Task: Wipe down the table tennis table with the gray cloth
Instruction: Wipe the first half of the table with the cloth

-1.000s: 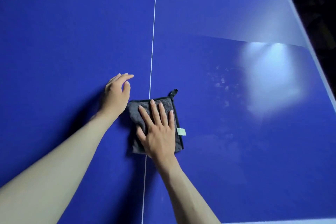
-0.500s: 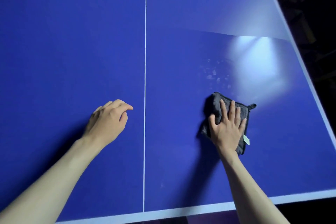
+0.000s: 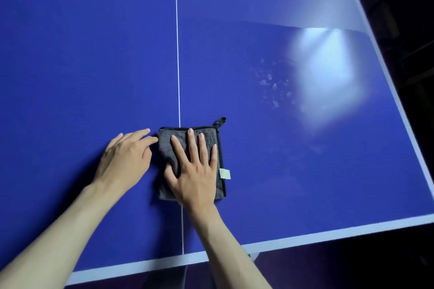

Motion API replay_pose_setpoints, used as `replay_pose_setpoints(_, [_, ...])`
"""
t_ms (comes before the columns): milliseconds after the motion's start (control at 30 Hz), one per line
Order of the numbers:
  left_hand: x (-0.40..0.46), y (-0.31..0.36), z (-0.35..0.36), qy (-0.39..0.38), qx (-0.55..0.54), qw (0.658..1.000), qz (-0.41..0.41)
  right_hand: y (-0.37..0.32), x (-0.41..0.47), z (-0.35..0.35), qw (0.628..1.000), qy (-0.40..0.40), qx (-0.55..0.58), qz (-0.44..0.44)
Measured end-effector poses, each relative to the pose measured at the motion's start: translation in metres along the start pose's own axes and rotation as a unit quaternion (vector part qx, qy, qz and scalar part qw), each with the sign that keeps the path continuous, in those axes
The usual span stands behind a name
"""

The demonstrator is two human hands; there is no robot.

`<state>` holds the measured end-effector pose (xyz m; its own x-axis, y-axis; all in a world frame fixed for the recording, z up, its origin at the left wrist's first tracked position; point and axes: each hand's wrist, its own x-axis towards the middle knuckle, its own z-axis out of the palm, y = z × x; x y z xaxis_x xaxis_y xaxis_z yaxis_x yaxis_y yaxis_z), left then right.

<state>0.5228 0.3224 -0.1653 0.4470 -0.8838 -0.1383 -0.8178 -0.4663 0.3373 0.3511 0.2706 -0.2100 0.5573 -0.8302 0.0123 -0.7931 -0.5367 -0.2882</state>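
Fluffy square gray cloth (image 3: 175,148) — flat under right hand (image 3: 196,176).

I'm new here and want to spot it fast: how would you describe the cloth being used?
Find the thin white centre line running down the blue table. Near the table's near edge a folded gray cloth lies across that line, pressed flat under the right hand. It alone is dark and fuzzy, with black edging, a small corner loop and a pale tag.

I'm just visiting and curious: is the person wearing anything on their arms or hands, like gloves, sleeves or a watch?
No. Both forearms are bare as far as the picture shows, with no sleeves in view. The left hand and right hand have no gloves, rings, watch or wristbands. The fingernails look short and unpainted.
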Motion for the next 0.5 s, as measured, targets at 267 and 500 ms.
replay_pose_setpoints(267, [-0.013, 0.009, 0.018, 0.053, -0.013, 0.997, 0.056, 0.161, -0.017, -0.046, 0.995, 0.033, -0.061, 0.069])
replay_pose_setpoints(500, [-0.029, 0.018, 0.035, 0.019, -0.009, 0.999, 0.05, 0.267, -0.039, -0.079, 0.961, 0.037, -0.032, 0.273])
